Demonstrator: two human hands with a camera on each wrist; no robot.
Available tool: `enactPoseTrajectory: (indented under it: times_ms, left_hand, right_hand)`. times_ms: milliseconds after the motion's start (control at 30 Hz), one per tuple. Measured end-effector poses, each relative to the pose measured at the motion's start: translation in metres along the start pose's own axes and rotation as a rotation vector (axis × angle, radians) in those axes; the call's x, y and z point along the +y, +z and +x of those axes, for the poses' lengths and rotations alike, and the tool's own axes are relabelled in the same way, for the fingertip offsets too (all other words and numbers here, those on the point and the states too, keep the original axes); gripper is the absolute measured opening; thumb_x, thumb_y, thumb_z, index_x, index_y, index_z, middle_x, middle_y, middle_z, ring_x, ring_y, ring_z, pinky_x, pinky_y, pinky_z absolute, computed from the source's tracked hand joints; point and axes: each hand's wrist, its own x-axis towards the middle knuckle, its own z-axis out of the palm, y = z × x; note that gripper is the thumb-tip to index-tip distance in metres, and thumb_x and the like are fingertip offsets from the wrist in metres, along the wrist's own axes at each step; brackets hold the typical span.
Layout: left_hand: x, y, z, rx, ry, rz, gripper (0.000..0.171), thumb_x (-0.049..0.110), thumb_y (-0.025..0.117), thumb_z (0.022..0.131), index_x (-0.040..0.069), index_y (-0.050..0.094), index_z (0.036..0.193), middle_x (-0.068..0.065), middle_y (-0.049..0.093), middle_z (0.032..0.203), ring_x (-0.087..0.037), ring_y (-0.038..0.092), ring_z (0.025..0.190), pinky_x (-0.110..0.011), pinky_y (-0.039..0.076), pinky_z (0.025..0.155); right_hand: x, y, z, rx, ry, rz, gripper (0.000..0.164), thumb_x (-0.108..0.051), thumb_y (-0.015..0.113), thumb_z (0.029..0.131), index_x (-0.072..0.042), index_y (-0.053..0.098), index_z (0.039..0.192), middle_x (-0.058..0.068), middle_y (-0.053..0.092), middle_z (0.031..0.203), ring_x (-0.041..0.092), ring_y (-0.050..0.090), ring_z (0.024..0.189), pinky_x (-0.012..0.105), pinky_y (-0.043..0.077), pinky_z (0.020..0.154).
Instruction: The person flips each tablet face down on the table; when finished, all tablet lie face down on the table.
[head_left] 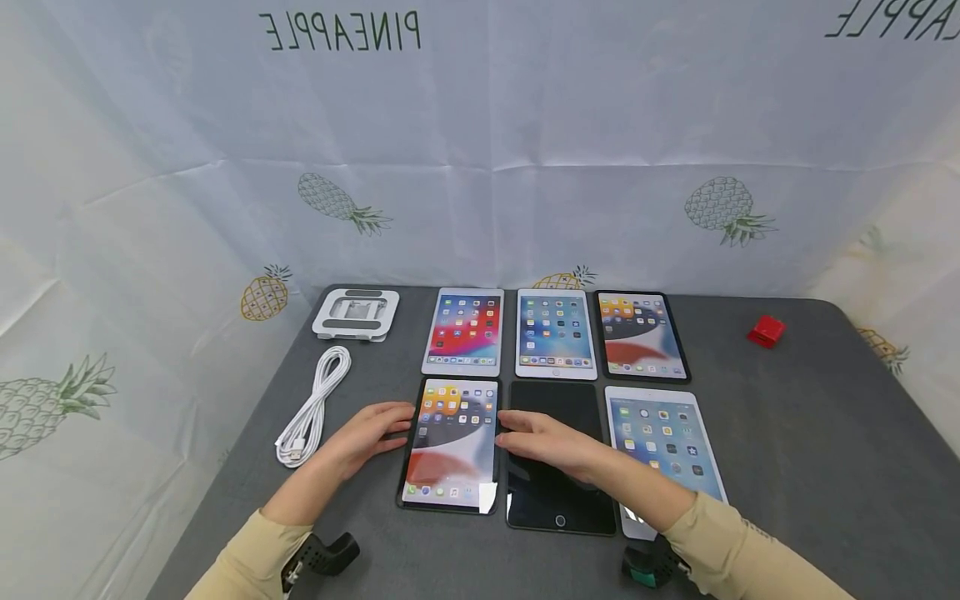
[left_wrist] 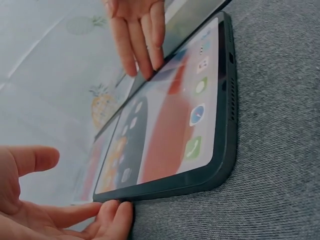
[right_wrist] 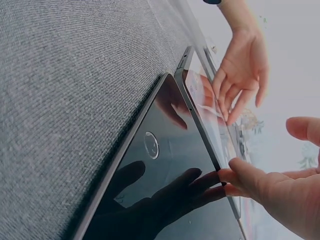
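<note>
Head view, lower centre: the tablet [head_left: 452, 446] lies flat between left hand [head_left: 371, 437] and right hand [head_left: 551, 441], loosely extended fingers at opposite edges, seemingly squaring it; next calls for light, even pressure without shifting the dark tablet [head_left: 555, 496] alongside.

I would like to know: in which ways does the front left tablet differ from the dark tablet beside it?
The front left tablet's screen is lit, while the dark tablet's is black.
The dark tablet shows a round button; the front left tablet shows none.
The front left tablet lies between both hands; the dark tablet lies beneath the right hand.
Both lie face up.
</note>
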Motion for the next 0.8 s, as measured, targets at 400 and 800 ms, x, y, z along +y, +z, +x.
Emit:
enactPoseTrajectory:
  times_ms: [400, 800]
  left_hand:
    - [0.000, -0.003, 0.010, -0.010, -0.005, 0.043, 0.049, 0.018, 0.049, 0.100, -0.019, 0.044, 0.131, -0.020, 0.051, 0.118, -0.024, 0.053, 0.103, -0.038, 0.050, 0.095]
    - [-0.002, 0.007, 0.006, 0.100, -0.006, 0.112, 0.036, 0.018, 0.057, 0.097, -0.008, 0.044, 0.118, -0.019, 0.050, 0.115, -0.026, 0.056, 0.101, -0.041, 0.052, 0.089]
  right_hand:
    - [-0.001, 0.002, -0.001, 0.001, -0.001, 0.029, 0.067, -0.027, 0.055, 0.099, 0.011, 0.028, 0.147, 0.026, 0.030, 0.152, 0.038, 0.040, 0.134, 0.048, 0.037, 0.107]
    - [-0.001, 0.008, 0.001, 0.023, -0.006, 0.027, 0.066, -0.027, 0.055, 0.098, 0.007, 0.030, 0.148, 0.023, 0.032, 0.152, 0.034, 0.041, 0.129, 0.053, 0.035, 0.109]
